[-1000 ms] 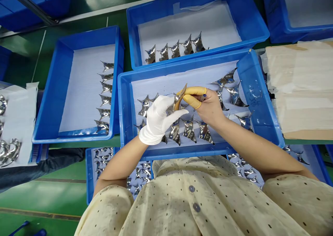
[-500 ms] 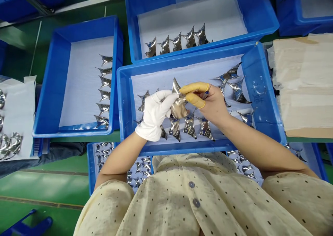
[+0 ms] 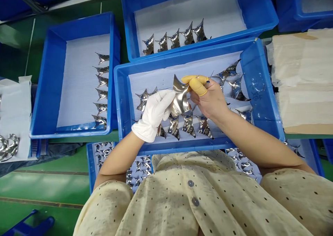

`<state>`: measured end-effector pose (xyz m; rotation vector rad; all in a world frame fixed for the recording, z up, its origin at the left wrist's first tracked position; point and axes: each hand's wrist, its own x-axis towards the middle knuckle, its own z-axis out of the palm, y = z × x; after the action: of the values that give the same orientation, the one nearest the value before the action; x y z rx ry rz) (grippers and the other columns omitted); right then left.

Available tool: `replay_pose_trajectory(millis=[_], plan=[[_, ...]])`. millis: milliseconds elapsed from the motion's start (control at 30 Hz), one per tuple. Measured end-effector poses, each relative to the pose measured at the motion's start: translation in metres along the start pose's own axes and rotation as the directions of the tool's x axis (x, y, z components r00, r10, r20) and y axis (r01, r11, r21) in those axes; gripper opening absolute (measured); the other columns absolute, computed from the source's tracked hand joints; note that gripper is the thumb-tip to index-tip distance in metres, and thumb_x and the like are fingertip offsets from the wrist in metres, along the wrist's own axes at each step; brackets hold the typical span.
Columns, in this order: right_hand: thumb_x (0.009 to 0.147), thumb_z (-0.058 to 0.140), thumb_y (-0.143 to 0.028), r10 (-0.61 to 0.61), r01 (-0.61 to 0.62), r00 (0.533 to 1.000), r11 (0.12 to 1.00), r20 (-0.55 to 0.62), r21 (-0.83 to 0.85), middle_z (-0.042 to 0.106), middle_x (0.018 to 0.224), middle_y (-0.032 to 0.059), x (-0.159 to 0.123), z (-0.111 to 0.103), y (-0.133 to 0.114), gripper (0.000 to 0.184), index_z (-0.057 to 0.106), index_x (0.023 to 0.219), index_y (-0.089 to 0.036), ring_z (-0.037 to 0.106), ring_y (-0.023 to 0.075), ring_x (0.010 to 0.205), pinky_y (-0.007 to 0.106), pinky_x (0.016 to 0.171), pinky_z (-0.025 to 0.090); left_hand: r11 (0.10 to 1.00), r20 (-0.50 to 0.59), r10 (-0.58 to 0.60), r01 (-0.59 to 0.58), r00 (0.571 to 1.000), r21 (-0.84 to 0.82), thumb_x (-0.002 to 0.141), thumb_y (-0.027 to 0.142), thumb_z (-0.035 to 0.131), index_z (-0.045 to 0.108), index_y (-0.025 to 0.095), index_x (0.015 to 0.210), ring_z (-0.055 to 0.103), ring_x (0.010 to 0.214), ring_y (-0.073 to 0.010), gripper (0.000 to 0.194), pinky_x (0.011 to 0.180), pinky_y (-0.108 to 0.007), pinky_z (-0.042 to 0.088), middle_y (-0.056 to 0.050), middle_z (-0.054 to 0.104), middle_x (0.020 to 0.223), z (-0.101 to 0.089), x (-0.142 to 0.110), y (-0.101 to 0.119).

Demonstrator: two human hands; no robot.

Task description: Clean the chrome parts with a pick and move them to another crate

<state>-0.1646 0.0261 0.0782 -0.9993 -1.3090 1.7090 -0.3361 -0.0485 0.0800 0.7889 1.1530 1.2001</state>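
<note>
Blue crate [image 3: 119, 104]: stiff, slippery chrome stamping [image 3: 180, 100] being pinched between gloved left fingers [image 3: 166, 100] and yellow-cotted right fingers [image 3: 197, 86]; likely best gripped at edges

**Hidden and cut-off items around the crates**

The lower blue crate [image 3: 90, 166] lies largely beneath the person's dotted smock [image 3: 189, 194], hiding most small metal pieces [image 3: 137, 166]. The left edge cuts off a white sheet [image 3: 15, 118]. A blue speck [image 3: 207, 79] by the right hand [image 3: 210, 99] is too small to identify.

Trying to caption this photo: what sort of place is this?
Probably a factory line handling finished metal parts: polished curved metal parts in rows on white sheets in blue plastic crates, with a white glove and yellow finger cots being worn.
</note>
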Motion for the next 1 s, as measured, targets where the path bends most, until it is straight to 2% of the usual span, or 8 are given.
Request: replay_pose_trajectory(millis=[100,200,500,667,767,833,900,1000], plan=[[0.077,0.083,-0.073,-0.117,0.108,0.99,0.988,-0.078,-0.111,0.073,0.087,0.0029,-0.006,0.007,-0.008,0.048,0.078,0.092,-0.028,0.063,0.0146,0.067,0.033,0.058,0.055,0.999,0.061,-0.044,0.046,0.997,-0.028,0.083,0.067,0.083,0.069,0.02,0.079,0.036,0.034,-0.0049,0.049,0.035,-0.022,0.021,0.005,0.052,0.047,-0.002,0.003,-0.004],[0.081,0.083,-0.068,-0.176,0.155,0.979,0.97,-0.101,-0.188,0.076,0.093,0.0036,-0.009,0.011,-0.01,0.041,0.078,0.086,-0.027,0.068,0.0169,0.076,0.035,0.069,0.061,0.997,0.098,-0.061,0.065,0.993,-0.042,0.086,0.066,0.08,0.07,0.019,0.082,0.036,0.034,-0.0049,0.049,0.036,-0.021,0.022,0.005,0.05,0.044,-0.001,0.004,-0.007],[0.092,0.075,-0.063,-0.347,0.332,0.938,0.904,-0.009,-0.271,0.069,0.079,0.0003,-0.009,0.003,-0.004,0.042,0.078,0.106,-0.024,0.061,0.0129,0.07,0.03,0.068,0.055,0.997,0.084,-0.03,0.036,0.996,-0.07,0.093,0.064,0.074,0.065,0.02,0.081,0.044,0.041,-0.0056,0.047,0.042,-0.018,0.033,0.005,0.053,0.051,0.001,0.007,-0.011],[0.093,0.071,-0.066,-0.26,0.253,0.965,0.893,0.031,-0.372,0.066,0.079,0.0011,-0.01,-0.005,0.002,0.044,0.072,0.093,-0.022,0.056,0.0121,0.067,0.028,0.064,0.048,0.973,0.014,0.029,-0.025,0.999,-0.228,0.097,0.057,0.074,0.071,0.021,0.091,0.045,0.044,-0.0054,0.036,0.041,-0.017,0.036,0.003,0.056,0.061,0.002,0.011,-0.006],[0.083,0.084,-0.052,-0.132,0.163,0.984,0.942,0.12,-0.295,0.068,0.08,-0.0012,-0.011,-0.001,0.005,0.036,0.072,0.099,-0.022,0.053,0.0092,0.06,0.026,0.058,0.045,0.935,-0.074,0.05,-0.073,0.996,-0.347,0.097,0.055,0.074,0.07,0.022,0.091,0.048,0.049,-0.0059,0.034,0.041,-0.016,0.038,0.002,0.057,0.067,0.003,0.013,0.002],[0.081,0.086,-0.043,-0.067,0.103,0.98,0.975,0.185,-0.196,0.071,0.08,-0.0006,-0.009,0.006,0.001,0.032,0.072,0.099,-0.022,0.061,0.011,0.064,0.027,0.061,0.051,0.912,-0.116,0.049,-0.091,0.992,-0.399,0.099,0.055,0.072,0.069,0.022,0.089,0.052,0.052,-0.007,0.034,0.043,-0.017,0.041,0.001,0.058,0.07,0.0,0.014,0.008],[0.081,0.085,-0.037,-0.056,0.086,0.98,0.985,0.189,-0.153,0.074,0.08,0.001,0.002,0.015,-0.012,0.024,0.072,0.094,-0.022,0.068,0.0139,0.071,0.029,0.067,0.057,0.893,-0.13,0.049,-0.102,0.99,-0.438,0.101,0.054,0.069,0.07,0.022,0.092,0.057,0.058,-0.0084,0.033,0.046,-0.018,0.045,-0.001,0.062,0.078,-0.007,0.016,0.013],[0.082,0.082,-0.024,-0.102,0.156,0.973,0.951,0.206,-0.267,0.075,0.082,0.0026,0.046,0.035,-0.042,0.01,0.074,0.086,-0.021,0.07,0.0148,0.076,0.032,0.075,0.06,0.841,-0.229,0.057,-0.17,0.972,-0.513,0.103,0.05,0.067,0.07,0.022,0.099,0.061,0.064,-0.0074,0.029,0.051,-0.018,0.049,-0.004,0.069,0.097,-0.027,0.021,0.014]])
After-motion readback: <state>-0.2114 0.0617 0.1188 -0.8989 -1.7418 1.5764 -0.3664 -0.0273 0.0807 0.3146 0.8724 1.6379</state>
